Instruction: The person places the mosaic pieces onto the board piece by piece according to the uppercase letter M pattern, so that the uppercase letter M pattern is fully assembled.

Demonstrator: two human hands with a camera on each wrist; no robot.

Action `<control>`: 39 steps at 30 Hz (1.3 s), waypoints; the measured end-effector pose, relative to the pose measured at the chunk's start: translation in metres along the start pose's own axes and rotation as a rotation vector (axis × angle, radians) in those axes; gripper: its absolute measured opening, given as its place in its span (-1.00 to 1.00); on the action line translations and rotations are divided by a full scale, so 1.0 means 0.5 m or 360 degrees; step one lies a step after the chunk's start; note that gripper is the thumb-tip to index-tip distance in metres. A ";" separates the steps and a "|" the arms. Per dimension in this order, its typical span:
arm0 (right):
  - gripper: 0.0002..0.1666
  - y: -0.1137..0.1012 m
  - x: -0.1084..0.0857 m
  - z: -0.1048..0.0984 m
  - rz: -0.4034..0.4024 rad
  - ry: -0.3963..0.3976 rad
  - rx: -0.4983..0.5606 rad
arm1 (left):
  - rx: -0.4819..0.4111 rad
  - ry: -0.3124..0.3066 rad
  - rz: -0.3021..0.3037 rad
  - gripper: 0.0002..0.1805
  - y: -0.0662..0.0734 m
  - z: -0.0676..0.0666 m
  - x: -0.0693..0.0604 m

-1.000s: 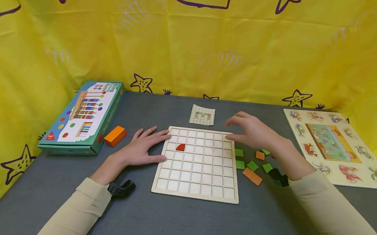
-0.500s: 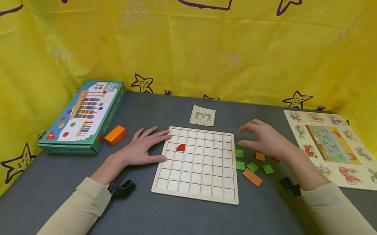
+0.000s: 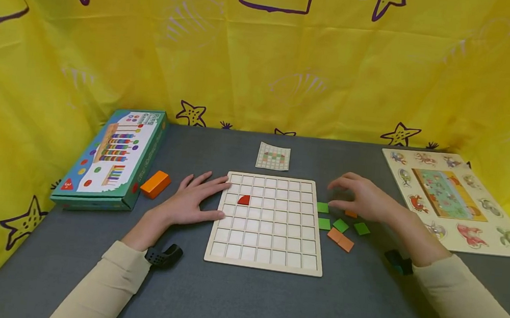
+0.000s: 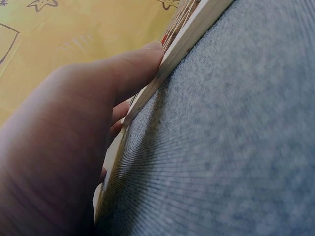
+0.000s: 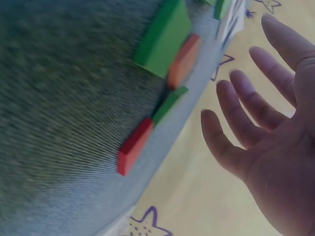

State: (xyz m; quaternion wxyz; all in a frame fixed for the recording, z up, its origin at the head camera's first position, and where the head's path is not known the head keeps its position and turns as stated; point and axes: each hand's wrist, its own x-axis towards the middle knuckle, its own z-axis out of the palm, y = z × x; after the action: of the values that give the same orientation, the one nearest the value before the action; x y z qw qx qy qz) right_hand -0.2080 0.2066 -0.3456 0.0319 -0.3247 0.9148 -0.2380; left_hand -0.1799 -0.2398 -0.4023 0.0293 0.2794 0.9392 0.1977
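Note:
A pale wooden grid board [image 3: 259, 227] lies mid-table, with one red quarter-round tile [image 3: 244, 200] in a cell towards its upper left. My left hand [image 3: 195, 202] rests at the board's left edge, fingers spread; in the left wrist view the thumb [image 4: 133, 69] touches the rim [image 4: 184, 44]. Over the loose tiles right of the board hovers my right hand [image 3: 359, 197], fingers loosely bent and holding nothing. Near it lie several green tiles [image 3: 340, 225] and orange tiles [image 3: 341, 239]. The right wrist view shows a red tile [image 5: 134, 147] beside a thin green one [image 5: 170, 105], apart from the hand.
A small pattern card [image 3: 273, 156] lies behind the board. To the left are an orange block [image 3: 155, 184] and a green-edged game box [image 3: 109, 158]. A sea-animal puzzle board [image 3: 498, 223] lies at the right, and yellow cloth [image 3: 265, 52] hangs behind the table.
My right hand has moved from the board's upper right corner rightwards and towards the front, over the loose tiles. The left hand and the board have stayed in place.

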 end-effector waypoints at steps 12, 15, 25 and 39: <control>-0.68 0.007 -0.002 0.024 -0.0082 -0.0064 -0.0058 | 0.0001 0.0013 0.0013 -0.12 -0.002 0.001 0.002; -0.68 0.004 0.001 0.027 -0.0105 -0.0101 -0.0078 | -0.0004 0.0012 0.0015 -0.11 0.001 -0.001 0.001; -0.67 0.001 0.006 0.034 -0.0092 -0.0165 -0.0118 | 0.0007 0.0006 0.0012 -0.11 0.000 0.000 0.001; -0.74 0.002 0.012 0.036 -0.0122 -0.0155 -0.0120 | -0.0007 -0.0008 0.0004 -0.12 0.003 -0.001 -0.001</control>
State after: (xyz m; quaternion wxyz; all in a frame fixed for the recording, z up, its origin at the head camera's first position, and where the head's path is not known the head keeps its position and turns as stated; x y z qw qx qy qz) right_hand -0.2094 0.1963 -0.3612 0.0549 -0.3717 0.9074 -0.1884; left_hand -0.1791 -0.2391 -0.4014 0.0321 0.2811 0.9382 0.1992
